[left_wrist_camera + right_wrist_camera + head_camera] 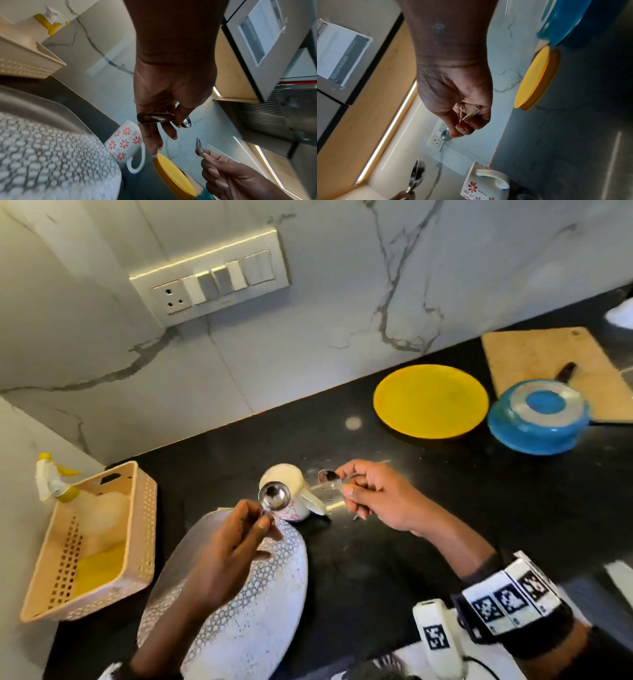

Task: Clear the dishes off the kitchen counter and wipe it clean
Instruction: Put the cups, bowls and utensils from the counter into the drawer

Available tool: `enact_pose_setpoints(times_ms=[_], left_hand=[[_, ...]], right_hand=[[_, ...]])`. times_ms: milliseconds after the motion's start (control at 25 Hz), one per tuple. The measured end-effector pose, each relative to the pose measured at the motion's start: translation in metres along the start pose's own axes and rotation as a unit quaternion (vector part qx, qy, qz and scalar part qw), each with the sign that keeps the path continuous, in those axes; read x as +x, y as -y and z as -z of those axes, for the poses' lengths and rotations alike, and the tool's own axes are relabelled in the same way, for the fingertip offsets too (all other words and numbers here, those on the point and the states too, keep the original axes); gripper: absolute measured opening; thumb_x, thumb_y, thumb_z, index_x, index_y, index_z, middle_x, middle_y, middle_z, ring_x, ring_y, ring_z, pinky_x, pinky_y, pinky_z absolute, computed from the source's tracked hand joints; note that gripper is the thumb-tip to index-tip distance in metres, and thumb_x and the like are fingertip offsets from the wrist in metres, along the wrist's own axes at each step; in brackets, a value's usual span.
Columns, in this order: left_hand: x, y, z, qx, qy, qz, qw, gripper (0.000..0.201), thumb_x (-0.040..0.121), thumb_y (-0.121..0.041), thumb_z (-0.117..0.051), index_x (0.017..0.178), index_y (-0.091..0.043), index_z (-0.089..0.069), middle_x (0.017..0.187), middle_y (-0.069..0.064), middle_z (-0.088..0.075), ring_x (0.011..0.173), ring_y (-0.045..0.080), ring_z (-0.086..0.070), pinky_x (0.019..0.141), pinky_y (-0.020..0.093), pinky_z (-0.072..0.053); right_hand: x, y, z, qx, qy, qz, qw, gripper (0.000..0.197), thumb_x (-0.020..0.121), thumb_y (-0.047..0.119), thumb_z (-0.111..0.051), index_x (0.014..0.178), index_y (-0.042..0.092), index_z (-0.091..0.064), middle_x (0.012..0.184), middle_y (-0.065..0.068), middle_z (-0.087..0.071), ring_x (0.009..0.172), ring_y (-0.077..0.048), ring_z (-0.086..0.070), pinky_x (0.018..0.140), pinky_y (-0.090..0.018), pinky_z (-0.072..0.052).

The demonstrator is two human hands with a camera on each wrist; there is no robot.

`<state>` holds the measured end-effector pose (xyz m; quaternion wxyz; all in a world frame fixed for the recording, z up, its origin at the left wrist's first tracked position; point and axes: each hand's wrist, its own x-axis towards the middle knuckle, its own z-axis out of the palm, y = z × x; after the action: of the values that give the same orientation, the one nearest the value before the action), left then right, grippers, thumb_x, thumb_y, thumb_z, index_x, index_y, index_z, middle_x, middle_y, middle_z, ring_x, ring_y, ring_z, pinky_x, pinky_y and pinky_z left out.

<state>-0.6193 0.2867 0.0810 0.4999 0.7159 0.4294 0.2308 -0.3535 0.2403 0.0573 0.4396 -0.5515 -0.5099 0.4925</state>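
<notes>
each grip [236, 546] [373, 498] pinches a spoon [274, 496] [329, 479] above counter [445, 508].

The head view looks steeply down from above onto the black desk [445, 525] and the marble wall behind it. Each wrist view sits close behind its own hand, looking along it from low down toward the wall. All three share the flowered mug [294, 501] and yellow plate [430, 400].
</notes>
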Motion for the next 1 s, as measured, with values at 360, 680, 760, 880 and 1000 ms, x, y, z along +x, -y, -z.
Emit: enact_pose_setpoints(times_ms=[360,680,760,880,1000], left_hand=[[-0.092,0.003,-0.146,-0.046,0.224,0.029,0.973,0.051,0.094,-0.048,-0.058,0.084,0.003,-0.055,0.067,0.009,-0.064,0.065,0.022,-0.064,0.065,0.044,-0.058],[-0.169,-0.041,-0.325,0.05,0.333,-0.016,0.941,0.025,0.096,-0.014,-0.059,0.076,-0.001,-0.067,0.07,-0.002,-0.075,0.061,0.004,-0.063,0.064,0.009,-0.044],[-0.185,-0.054,-0.367,0.08,0.334,-0.002,0.939,0.025,0.094,-0.01,-0.06,0.072,-0.007,-0.072,0.062,-0.008,-0.07,0.052,-0.004,-0.054,0.056,0.008,-0.038],[-0.218,-0.081,-0.451,0.111,0.338,0.004,0.935,0.029,0.086,-0.03,-0.068,0.057,-0.029,-0.073,0.064,0.001,-0.068,0.063,0.009,-0.061,0.066,0.024,-0.043],[-0.244,-0.107,-0.528,0.122,0.376,-0.014,0.919,0.027,0.084,-0.033,-0.063,0.059,-0.034,-0.073,0.068,-0.008,-0.069,0.064,0.004,-0.061,0.064,0.016,-0.042]], right_hand=[[-0.251,-0.066,-0.015,0.004,-0.215,-0.089,0.972,0.011,0.093,0.013,-0.064,0.083,0.016,-0.059,0.066,0.005,-0.062,0.06,-0.01,-0.057,0.059,-0.022,-0.049],[-0.483,-0.11,0.03,0.018,-0.42,-0.137,0.897,0.015,0.081,0.012,-0.077,0.082,-0.002,-0.071,0.069,-0.008,-0.067,0.06,-0.01,-0.06,0.06,-0.017,-0.049],[-0.53,-0.124,0.048,0.018,-0.439,-0.139,0.887,0.011,0.08,0.009,-0.078,0.083,0.0,-0.072,0.071,-0.009,-0.07,0.062,-0.01,-0.063,0.061,-0.02,-0.051],[-0.61,-0.14,0.095,0.002,-0.451,-0.117,0.885,0.012,0.079,0.011,-0.078,0.089,0.005,-0.075,0.078,-0.019,-0.072,0.069,-0.028,-0.068,0.066,-0.039,-0.054],[-0.675,-0.146,0.144,-0.037,-0.435,-0.128,0.89,0.016,0.08,0.011,-0.078,0.096,0.01,-0.077,0.082,-0.003,-0.075,0.074,-0.013,-0.069,0.072,-0.027,-0.054]])
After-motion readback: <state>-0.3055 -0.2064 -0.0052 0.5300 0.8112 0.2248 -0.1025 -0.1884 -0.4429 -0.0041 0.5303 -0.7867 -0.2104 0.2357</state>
